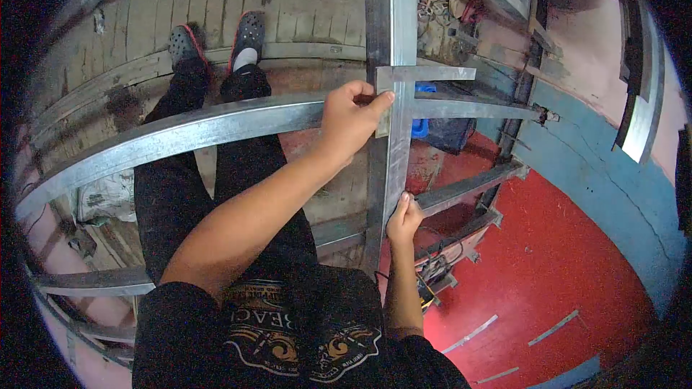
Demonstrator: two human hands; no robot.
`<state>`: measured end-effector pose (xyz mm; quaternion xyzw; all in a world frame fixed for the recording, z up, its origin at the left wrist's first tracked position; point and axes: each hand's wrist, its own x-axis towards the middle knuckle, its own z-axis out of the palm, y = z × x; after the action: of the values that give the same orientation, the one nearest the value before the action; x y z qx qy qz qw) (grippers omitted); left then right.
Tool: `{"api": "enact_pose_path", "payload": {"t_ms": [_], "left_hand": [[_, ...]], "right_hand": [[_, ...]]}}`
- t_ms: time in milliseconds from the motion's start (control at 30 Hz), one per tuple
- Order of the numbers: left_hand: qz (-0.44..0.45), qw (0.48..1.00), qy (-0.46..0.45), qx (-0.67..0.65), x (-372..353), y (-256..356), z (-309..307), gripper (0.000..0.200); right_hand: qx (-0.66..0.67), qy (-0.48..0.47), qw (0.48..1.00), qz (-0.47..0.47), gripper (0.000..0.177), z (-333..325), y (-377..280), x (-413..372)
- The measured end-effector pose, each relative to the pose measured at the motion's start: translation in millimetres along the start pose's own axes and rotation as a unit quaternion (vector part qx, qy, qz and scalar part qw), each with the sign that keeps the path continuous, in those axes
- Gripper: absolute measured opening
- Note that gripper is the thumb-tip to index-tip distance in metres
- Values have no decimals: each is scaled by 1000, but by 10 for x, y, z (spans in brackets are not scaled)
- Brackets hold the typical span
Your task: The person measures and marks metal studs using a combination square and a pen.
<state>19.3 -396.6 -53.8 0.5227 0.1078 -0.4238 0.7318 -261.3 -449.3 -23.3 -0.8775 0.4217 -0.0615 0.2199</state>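
My left hand (349, 119) pinches an L-shaped metal square (436, 73) between thumb and fingers. One arm of the square lies across the long upright metal beam (400, 32); the other runs down along the beam's left side. Lower on the same beam, my right hand (405, 222) is closed around its right edge, thumb on the face and the other fingers mostly hidden. A curved-looking metal crossbar (187, 132) meets the beam from the left, just behind my left hand.
More crossbars (468, 189) join the frame on the right. Blue clamp-like objects (420, 127) and a dark bag (450, 135) sit behind the beam. Metal strips (553, 328) lie on the red floor (555, 259). Wooden planks (303, 11) are under my feet.
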Motion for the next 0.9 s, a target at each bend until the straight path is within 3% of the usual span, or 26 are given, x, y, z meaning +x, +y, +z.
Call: {"api": "enact_pose_path", "payload": {"t_ms": [100,167,200,267,333,367,400,467,667,767,900], "left_hand": [[13,999,3,29,3,9,-16,22],[9,999,3,50,8,31,-8,22],[14,1000,3,28,12,0,4,21],[22,1000,3,8,12,-33,-1,20],[16,1000,5,17,15,-22,-3,19],[21,1000,2,18,4,-4,1,19],[4,1000,3,7,-11,10,3,21],[-3,1000,0,-5,-7,52,11,23],[-32,999,-3,-3,-38,108,13,21],[-5,1000,-15,-12,14,-20,-12,21],[-44,998,-6,-36,2,33,-9,24]], "right_hand": [[-16,4,1000,-11,43,-28,-22,30],[-98,50,993,-37,45,-78,11,89],[-99,38,994,30,48,-185,6,146],[-97,87,989,70,52,-384,-87,378],[-52,173,982,50,53,-492,-312,705],[70,181,976,98,51,-527,-624,841],[58,169,981,78,43,-623,-860,960],[259,140,954,60,30,-643,-1065,1139],[272,60,960,28,18,-462,-1676,1705],[241,5,971,-2,19,-236,-1721,2061],[210,-24,977,-20,22,-64,-1728,2237]]}}
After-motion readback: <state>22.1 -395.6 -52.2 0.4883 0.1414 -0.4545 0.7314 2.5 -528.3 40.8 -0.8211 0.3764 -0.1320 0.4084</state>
